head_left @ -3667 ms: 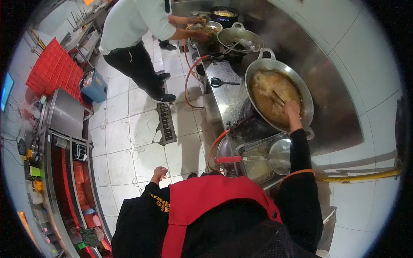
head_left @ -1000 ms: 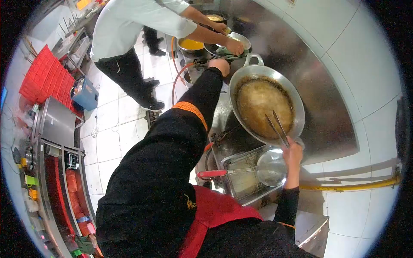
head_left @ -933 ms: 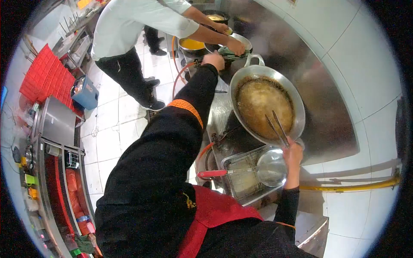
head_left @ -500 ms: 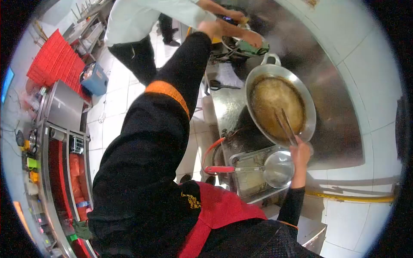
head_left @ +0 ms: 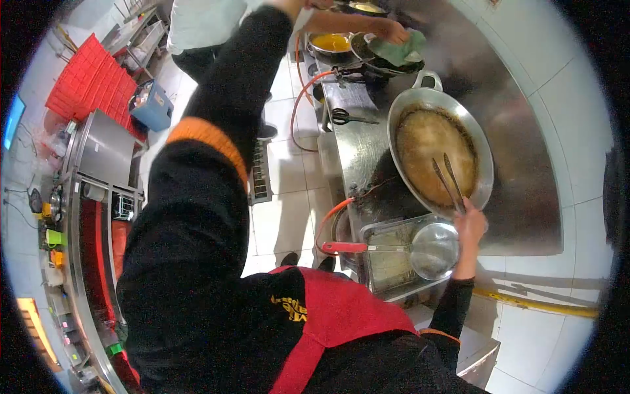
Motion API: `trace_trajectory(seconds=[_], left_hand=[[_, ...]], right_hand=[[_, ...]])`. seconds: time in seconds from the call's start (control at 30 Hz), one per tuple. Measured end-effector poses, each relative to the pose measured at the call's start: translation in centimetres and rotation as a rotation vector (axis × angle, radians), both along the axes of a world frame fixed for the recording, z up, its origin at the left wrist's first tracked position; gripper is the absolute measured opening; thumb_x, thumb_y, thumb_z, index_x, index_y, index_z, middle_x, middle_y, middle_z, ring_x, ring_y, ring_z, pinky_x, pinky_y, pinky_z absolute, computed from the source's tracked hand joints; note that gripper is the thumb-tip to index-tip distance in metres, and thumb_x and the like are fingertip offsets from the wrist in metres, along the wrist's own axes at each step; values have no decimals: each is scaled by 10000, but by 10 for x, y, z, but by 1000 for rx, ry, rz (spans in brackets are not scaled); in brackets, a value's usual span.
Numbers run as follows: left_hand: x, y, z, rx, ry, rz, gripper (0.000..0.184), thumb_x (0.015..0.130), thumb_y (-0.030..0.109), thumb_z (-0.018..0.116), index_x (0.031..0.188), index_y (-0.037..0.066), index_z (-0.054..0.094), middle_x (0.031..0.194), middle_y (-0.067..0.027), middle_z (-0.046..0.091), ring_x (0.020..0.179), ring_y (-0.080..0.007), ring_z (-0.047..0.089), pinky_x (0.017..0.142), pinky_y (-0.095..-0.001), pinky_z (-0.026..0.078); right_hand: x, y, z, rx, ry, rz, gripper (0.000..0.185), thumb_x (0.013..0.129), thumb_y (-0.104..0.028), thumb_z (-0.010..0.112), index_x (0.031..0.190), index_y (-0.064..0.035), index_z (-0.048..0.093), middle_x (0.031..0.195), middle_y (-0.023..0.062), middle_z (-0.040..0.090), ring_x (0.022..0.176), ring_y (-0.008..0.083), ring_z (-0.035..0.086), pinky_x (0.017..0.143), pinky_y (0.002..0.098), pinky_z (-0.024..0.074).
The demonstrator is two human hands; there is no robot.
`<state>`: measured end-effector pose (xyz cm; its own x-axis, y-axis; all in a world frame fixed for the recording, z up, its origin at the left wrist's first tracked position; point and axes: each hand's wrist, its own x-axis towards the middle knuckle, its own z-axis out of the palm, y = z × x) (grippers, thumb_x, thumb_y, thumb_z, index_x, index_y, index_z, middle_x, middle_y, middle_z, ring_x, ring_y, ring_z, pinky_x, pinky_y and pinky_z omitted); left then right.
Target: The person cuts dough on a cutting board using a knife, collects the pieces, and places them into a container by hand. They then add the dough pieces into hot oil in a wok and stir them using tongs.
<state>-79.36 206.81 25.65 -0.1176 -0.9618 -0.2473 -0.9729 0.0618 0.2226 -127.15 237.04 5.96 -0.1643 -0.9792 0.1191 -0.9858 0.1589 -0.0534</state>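
Observation:
Tongs [head_left: 448,180] are gripped in my right hand [head_left: 470,226] at the lower rim of a large wok [head_left: 486,157]. Their two tips are apart over the foamy brown oil [head_left: 430,141]. My left arm stretches up across the view. Only part of my left hand [head_left: 287,6] shows at the top edge, in front of a co-worker's arm, and its fingers are hidden. A mesh skimmer [head_left: 434,251] with a red handle lies across a metal tray [head_left: 387,279] below the wok.
A co-worker in white [head_left: 207,26] holds a green cloth [head_left: 401,49] at a smaller pan. Black scissors [head_left: 351,119] lie on the steel counter [head_left: 361,151]. A bowl of yellow liquid [head_left: 330,43] stands behind. An orange hose [head_left: 295,111] hangs at the counter's left edge.
My left hand has moved from beside the burners up to the top edge of the view. The co-worker's green cloth has lifted. My right hand has swapped stirring for holding the tongs near the rim.

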Motion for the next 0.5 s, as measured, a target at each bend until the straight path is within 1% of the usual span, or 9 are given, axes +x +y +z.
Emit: trace_trajectory(seconds=[0.03, 0.1, 0.13, 0.2, 0.23, 0.3, 0.4, 0.47, 0.5], left_hand=[[-2, 9, -25, -8, 0, -6, 495, 758, 358, 548, 1190, 148, 428, 1197, -144, 431, 1037, -199, 478, 870, -363, 392], [-6, 43, -77, -243, 119, -427, 398, 739, 290, 579, 1075, 87, 512, 685, -95, 611, 533, -181, 583, 451, -303, 457], [-13, 84, -94, -203, 129, -125, 438, 758, 321, 559, 1138, 122, 473, 737, -95, 615, 516, -163, 584, 458, -299, 463], [12, 108, -177, -465, -207, -474, 405, 767, 332, 546, 1121, 143, 494, 686, -106, 606, 440, -148, 550, 444, -279, 459], [-6, 160, -174, -24, 117, -134, 379, 757, 323, 561, 1088, 144, 521, 674, -116, 602, 494, -178, 566, 461, -305, 459], [4, 206, -236, 185, 47, -84, 336, 738, 330, 545, 972, 89, 565, 743, -112, 612, 589, -232, 592, 524, -326, 480], [40, 278, -386, 161, -9, -80, 378, 692, 337, 590, 920, 36, 569, 842, -161, 589, 762, -312, 568, 649, -392, 452], [73, 332, -529, 364, 157, -71, 400, 694, 330, 596, 941, 20, 544, 758, -152, 589, 648, -276, 582, 566, -373, 471], [62, 376, -509, 580, 224, 52, 387, 720, 307, 582, 972, 19, 519, 778, -149, 577, 606, -243, 574, 508, -328, 467]], right_hand=[[2, -1, 2, -38, -13, -13, 462, 605, -129, 660, 1053, -115, 552, 786, 198, 584, 746, 346, 561, 689, 399, 436], [-1, -2, 5, -27, -19, 0, 473, 629, -147, 648, 1086, -123, 525, 818, 195, 583, 773, 351, 557, 695, 410, 437], [-3, -3, 5, -9, -24, 20, 486, 653, -166, 637, 1118, -130, 499, 851, 193, 582, 800, 355, 553, 701, 420, 438], [-14, -5, 0, -33, -105, 40, 493, 643, -145, 630, 1118, -122, 498, 858, 198, 580, 803, 358, 552, 712, 416, 436], [-17, -5, 0, -52, -186, 66, 501, 633, -125, 623, 1118, -115, 498, 865, 203, 578, 807, 361, 551, 722, 411, 435], [-12, -2, 10, -29, -171, 27, 510, 617, -95, 603, 1116, -106, 500, 875, 209, 574, 809, 362, 551, 735, 405, 431], [-9, 1, 14, -13, -161, -15, 530, 588, -51, 560, 1113, -94, 502, 890, 221, 567, 815, 360, 550, 756, 396, 423], [-11, 4, 9, -23, -159, -28, 542, 575, -37, 539, 1112, -91, 502, 896, 225, 564, 819, 358, 550, 764, 392, 419], [-12, 5, 5, -78, -210, 9, 539, 575, -41, 534, 1111, -88, 502, 903, 228, 560, 831, 356, 548, 771, 389, 414]])
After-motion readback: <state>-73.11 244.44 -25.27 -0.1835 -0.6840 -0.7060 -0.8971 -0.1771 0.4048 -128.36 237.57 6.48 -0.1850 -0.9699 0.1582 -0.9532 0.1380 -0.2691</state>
